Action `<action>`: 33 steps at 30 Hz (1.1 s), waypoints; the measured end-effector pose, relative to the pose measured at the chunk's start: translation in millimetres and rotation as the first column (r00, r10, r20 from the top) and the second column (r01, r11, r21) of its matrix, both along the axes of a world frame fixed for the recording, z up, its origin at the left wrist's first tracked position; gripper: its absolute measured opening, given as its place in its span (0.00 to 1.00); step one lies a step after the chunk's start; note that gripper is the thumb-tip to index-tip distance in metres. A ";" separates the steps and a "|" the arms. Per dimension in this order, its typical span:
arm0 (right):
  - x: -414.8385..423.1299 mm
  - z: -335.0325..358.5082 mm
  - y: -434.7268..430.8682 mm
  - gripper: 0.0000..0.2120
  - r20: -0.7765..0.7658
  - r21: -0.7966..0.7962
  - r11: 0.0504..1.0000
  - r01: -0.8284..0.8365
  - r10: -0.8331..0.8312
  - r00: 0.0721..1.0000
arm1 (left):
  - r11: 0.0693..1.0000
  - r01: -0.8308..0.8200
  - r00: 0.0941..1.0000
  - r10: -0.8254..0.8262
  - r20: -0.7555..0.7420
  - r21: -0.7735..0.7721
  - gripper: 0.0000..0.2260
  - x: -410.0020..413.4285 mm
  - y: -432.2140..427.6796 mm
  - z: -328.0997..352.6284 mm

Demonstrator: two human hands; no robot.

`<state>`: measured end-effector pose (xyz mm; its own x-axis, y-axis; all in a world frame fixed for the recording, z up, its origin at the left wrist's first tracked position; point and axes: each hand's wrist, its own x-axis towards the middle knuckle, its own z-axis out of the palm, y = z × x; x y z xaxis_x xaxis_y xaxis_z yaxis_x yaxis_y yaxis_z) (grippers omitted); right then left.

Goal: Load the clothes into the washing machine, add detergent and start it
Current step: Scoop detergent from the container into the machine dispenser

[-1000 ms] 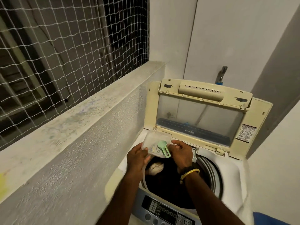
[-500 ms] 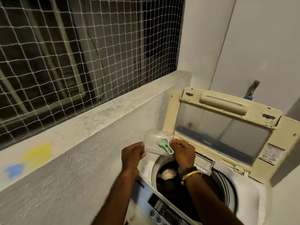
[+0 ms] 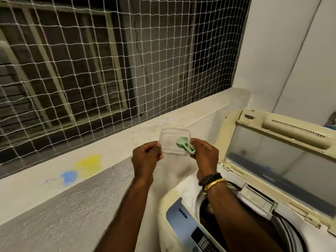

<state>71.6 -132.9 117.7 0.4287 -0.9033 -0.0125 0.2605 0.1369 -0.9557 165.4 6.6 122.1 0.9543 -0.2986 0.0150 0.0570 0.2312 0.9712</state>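
Observation:
A clear plastic detergent container hangs in the air in front of the parapet ledge, held at both sides. My left hand grips its left edge. My right hand grips its right edge and pinches a light green scoop against it. The top-loading washing machine stands at the lower right with its lid raised. Its dark drum is mostly hidden behind my right forearm.
A concrete parapet ledge with yellow and blue paint stains runs along the left, with white netting above it. The control panel faces me at the bottom. White walls close the right side; a tap shows at the right edge.
Both hands have carried the container and scoop up and to the left, from over the drum to in front of the ledge. The view has swung left with them.

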 end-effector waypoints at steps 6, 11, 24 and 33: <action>38.1 18.8 18.5 0.05 0.006 -0.010 0.998 -0.061 0.061 0.998 | 0.992 -0.120 0.990 0.116 0.085 0.038 0.04 27.3 22.2 17.0; 65.5 28.0 35.3 0.04 -0.002 -0.065 0.990 -0.125 0.125 0.992 | 0.961 -0.249 0.951 0.219 0.218 0.120 0.06 47.2 38.2 25.7; 116.9 20.8 58.4 0.10 -0.066 -0.139 0.977 -0.162 0.155 0.986 | 0.903 -0.344 0.920 0.269 0.286 0.257 0.10 78.4 65.7 25.7; 118.6 13.5 58.0 0.14 -0.062 -0.146 0.975 -0.167 0.160 0.985 | 0.921 -0.297 0.943 0.243 0.226 0.251 0.05 80.0 64.1 21.7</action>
